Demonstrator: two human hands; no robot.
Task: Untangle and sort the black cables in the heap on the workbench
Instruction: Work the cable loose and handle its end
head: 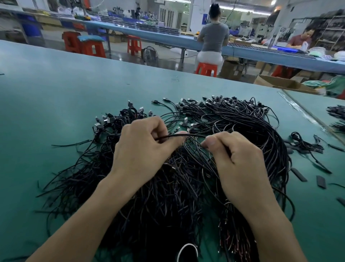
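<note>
Ahead of me a long blue-topped table (168, 40) runs across the hall, with orange plastic stools (134, 44) beside it on the glossy grey floor (128, 56). A person in a grey top (213, 35) sits there, back to me; another in a dark red shirt (300, 40) sits farther right. Bright white ceiling lights (273, 2) glare overhead.

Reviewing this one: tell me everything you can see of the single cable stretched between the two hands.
The cable is thin and black, with a smooth, slightly glossy jacket that looks like rubber or plastic. Its visible stretch runs almost level and nearly straight over the heap. The left hand pinches one end of that stretch, the right hand the other, between thumb and forefinger. No plug or free end can be made out.
</note>
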